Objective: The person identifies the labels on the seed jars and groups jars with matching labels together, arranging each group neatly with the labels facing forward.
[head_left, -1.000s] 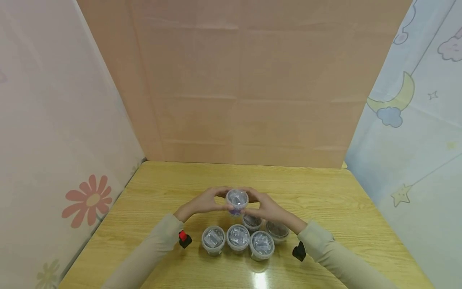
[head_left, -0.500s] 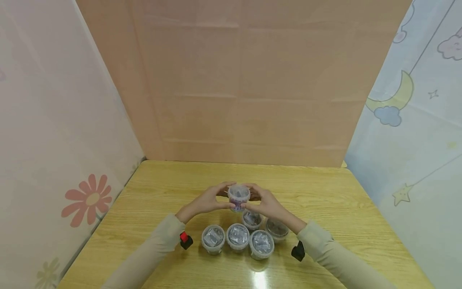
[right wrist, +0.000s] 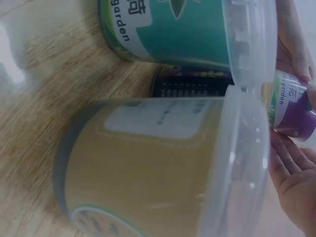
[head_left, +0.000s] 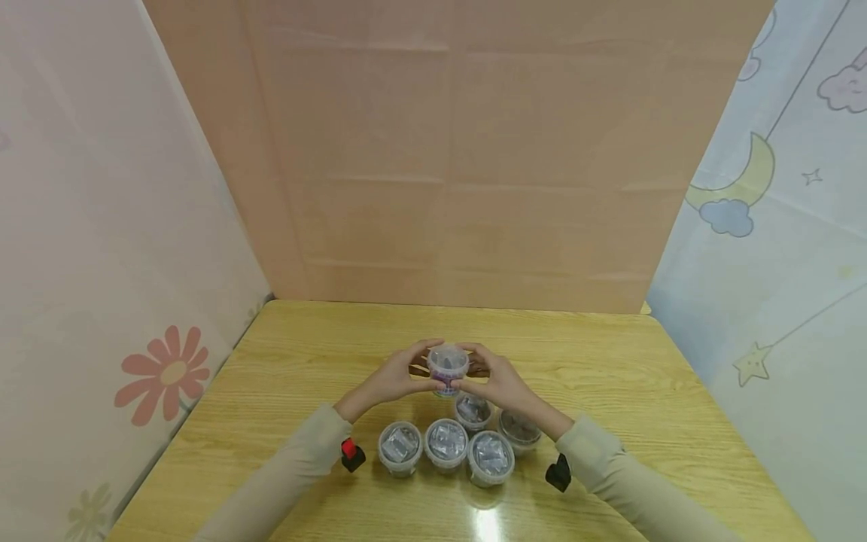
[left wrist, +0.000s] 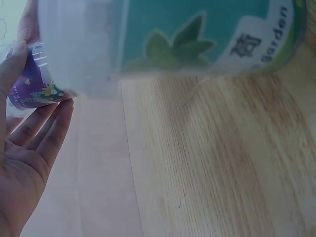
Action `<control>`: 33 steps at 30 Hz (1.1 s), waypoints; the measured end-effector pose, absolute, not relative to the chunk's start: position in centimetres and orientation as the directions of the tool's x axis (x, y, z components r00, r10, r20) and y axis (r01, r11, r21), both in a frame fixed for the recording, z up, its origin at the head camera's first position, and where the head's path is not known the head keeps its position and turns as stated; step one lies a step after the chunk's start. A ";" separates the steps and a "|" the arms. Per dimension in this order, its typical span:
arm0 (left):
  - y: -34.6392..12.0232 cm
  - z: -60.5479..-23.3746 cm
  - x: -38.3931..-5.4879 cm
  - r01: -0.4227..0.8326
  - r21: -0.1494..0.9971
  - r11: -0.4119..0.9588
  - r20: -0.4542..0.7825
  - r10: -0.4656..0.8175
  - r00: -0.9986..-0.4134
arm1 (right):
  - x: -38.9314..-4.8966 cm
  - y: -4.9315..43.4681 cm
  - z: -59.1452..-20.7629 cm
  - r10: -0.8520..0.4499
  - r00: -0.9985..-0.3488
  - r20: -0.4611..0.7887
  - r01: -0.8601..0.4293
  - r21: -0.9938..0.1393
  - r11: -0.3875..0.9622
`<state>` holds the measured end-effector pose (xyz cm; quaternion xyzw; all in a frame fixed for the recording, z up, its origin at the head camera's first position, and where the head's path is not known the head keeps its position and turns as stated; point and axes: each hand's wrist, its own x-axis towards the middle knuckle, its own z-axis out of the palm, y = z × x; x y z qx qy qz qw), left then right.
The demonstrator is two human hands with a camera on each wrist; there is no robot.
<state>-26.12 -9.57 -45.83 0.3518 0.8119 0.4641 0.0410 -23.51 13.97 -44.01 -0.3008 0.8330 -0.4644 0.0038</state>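
Between my two hands is a small clear-lidded plastic tub (head_left: 448,371) with a purple printed label, held above the table's middle. From its left side my left hand (head_left: 393,376) grips it, thumb at the front. My right hand (head_left: 500,382) holds the opposite side the same way. In the left wrist view the purple label (left wrist: 32,84) carries small flowers; part of my left hand (left wrist: 29,168) is cut off by the frame. The right wrist view shows my right hand (right wrist: 296,182) at the same purple tub (right wrist: 296,111).
Several lidded tubs stand close together just nearer me: one at the left (head_left: 400,448), a middle one (head_left: 447,445), a front right one (head_left: 491,458), and two darker-topped ones (head_left: 473,410) behind. Labels show teal (right wrist: 192,29) and yellow (right wrist: 143,163). The wooden table (head_left: 325,331) meets a board behind.
The tub in my hands has tipped so more of its purple label faces the head camera, and it sits slightly higher in view. The tubs on the table stay put.
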 end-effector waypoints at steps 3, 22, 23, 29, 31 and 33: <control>-9.6 -46.0 -26.2 0.515 0.798 0.313 0.252 0.602 -0.757 | -23.2 14.0 -43.3 -0.529 -0.801 0.282 -0.508 -0.788 0.349; -9.5 -46.0 -26.2 0.449 0.867 0.216 0.232 0.623 -0.747 | -24.0 15.2 -43.5 -0.570 -0.804 0.172 -0.390 -0.876 0.285; -9.5 -46.0 -26.2 0.442 0.873 0.207 0.231 0.623 -0.747 | -23.8 15.2 -43.0 -0.572 -0.803 0.167 -0.384 -0.879 0.283; -9.6 -45.6 -26.2 0.417 0.886 0.201 0.213 0.623 -0.753 | -23.1 15.2 -41.2 -0.590 -0.786 0.187 -0.420 -0.861 0.287; -9.6 -45.5 -26.2 0.424 0.880 0.215 0.210 0.626 -0.751 | -23.1 15.3 -41.0 -0.594 -0.780 0.196 -0.431 -0.857 0.282; -9.6 -45.4 -26.3 0.431 0.875 0.219 0.210 0.631 -0.747 | -23.3 15.4 -41.0 -0.600 -0.775 0.196 -0.430 -0.860 0.275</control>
